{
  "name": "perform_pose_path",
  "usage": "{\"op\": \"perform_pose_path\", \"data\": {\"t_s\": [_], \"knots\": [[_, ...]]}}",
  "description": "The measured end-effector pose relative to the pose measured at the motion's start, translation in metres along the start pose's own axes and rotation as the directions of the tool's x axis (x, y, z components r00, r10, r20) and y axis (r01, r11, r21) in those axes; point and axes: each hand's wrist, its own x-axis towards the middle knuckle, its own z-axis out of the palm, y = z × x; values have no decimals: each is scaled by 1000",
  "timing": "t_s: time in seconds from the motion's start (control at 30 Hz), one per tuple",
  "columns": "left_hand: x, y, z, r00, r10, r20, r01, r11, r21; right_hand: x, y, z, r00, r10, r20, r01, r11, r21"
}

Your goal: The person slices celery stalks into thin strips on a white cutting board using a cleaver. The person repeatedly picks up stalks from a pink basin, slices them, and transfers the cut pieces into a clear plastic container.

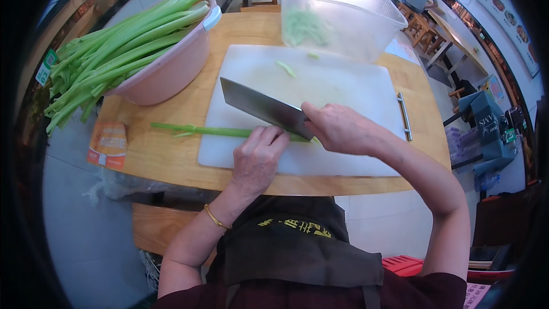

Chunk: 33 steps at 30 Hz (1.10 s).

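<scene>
On a white cutting board (360,90), my left hand (259,154) presses down a green celery stalk (223,131). The stalk's thin end reaches past the board's left edge over the wood. My right hand (343,128) grips the handle of a wide-bladed cleaver (261,105). Its blade slants across the stalk just right of my left fingertips, and a small bit of celery shows beyond it. Two loose celery pieces (285,68) lie farther up the board. Cut celery (304,28) shows through the wall of a clear plastic tub (351,25) at the board's far edge.
A pink basin (171,75) heaped with long celery stalks (141,36) stands at the left of the wooden table (171,154). An orange printed packet (108,143) lies at the table's left edge. A metal handle (404,116) borders the board's right side. People sit at far tables.
</scene>
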Motion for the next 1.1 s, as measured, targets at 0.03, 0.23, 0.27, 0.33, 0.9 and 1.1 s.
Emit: {"op": "perform_pose_path", "data": {"t_s": [0.03, 0.23, 0.27, 0.33, 0.9, 1.1], "knots": [[0, 0, -1, 1000, 7, 2, -7, 1000, 0, -1, 1, -2, 1000, -11, 0, 11, 1000, -7], [-2, -2, 1, 1000, 11, 24, -11, 1000, 7, -28, -11, -25, 993, 45, 109, -32, 992, -122], [-3, -3, 1, 999, 15, 31, -16, 1000, 15, -31, -13, -25, 987, 67, 143, -44, 987, -158], [-4, -4, 1, 999, 24, 40, -25, 1000, 19, -34, -12, -23, 982, 82, 168, -51, 982, -180], [-4, -5, -3, 998, -19, 55, 22, 999, -42, -26, -7, -23, 988, 51, 144, -48, 998, -28], [-9, -15, -9, 999, -16, 32, 15, 999, 31, -20, -8, -9, 989, 27, 145, -14, 996, -88]]}}
